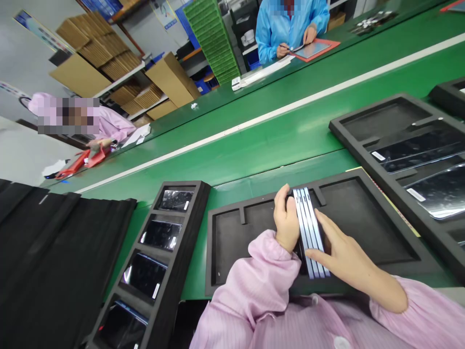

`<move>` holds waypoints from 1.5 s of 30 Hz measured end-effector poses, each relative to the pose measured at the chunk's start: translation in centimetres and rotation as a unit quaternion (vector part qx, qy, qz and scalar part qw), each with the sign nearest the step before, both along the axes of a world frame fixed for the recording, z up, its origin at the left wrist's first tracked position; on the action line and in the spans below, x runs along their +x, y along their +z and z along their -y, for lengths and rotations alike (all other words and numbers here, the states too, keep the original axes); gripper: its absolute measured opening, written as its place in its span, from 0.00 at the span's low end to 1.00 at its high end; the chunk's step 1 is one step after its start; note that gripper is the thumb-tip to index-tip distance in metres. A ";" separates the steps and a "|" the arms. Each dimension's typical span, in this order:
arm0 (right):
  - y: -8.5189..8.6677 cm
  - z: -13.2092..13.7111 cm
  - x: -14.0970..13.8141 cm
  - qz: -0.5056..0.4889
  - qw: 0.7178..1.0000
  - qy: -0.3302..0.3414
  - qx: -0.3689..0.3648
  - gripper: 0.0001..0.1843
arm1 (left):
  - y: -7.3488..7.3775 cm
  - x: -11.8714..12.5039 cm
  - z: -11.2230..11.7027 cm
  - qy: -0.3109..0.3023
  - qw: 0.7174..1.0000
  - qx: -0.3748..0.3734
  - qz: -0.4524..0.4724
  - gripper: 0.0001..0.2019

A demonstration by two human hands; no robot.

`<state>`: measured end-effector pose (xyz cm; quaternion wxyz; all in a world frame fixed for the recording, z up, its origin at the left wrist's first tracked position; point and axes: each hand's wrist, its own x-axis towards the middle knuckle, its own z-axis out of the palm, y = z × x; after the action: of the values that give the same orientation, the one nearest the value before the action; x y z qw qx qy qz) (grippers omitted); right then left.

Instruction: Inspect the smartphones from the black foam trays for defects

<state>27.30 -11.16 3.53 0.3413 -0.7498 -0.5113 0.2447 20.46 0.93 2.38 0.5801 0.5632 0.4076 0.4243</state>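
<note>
A stack of several smartphones [310, 232] stands on edge between my two hands, their pale blue side frames turned up. My left hand [286, 220] closes around the far left side of the stack, its fingers partly hidden behind the phones. From the right, my right hand [343, 249] grips the stack, with the thumb across the near edges and the fingers along the right face. Under the stack lies a black foam tray [385, 261] with wide shallow recesses.
At left, a narrow black foam tray [170, 261] holds several phones, beside stacked black trays [54, 271]. More trays with dark-screened devices [421, 145] lie at right. Across the green bench [254, 160], two people work, one in blue [267, 34], one in pink [112, 123].
</note>
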 end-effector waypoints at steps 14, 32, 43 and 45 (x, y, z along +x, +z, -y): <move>-1.9 1.0 0.8 0.038 0.988 0.007 0.147 0.24 | 1.0 1.2 -2.7 -0.136 0.990 -0.046 -0.002 0.07; 0.9 2.4 2.9 0.304 0.915 0.205 0.168 0.30 | 1.0 1.1 -3.1 -0.161 0.985 -0.061 -0.002 0.07; 3.6 3.5 2.4 0.073 0.979 0.036 0.189 0.08 | 1.2 0.8 -3.4 -0.159 0.982 -0.099 0.021 0.06; 3.0 3.2 1.5 -0.028 0.991 -0.012 0.128 0.05 | 1.1 0.7 -3.4 -0.154 0.982 -0.105 0.029 0.05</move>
<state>28.85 -14.35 6.52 0.4517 -0.6988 -0.5197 0.1939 21.14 4.38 3.45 0.7057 0.5429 0.3415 0.3011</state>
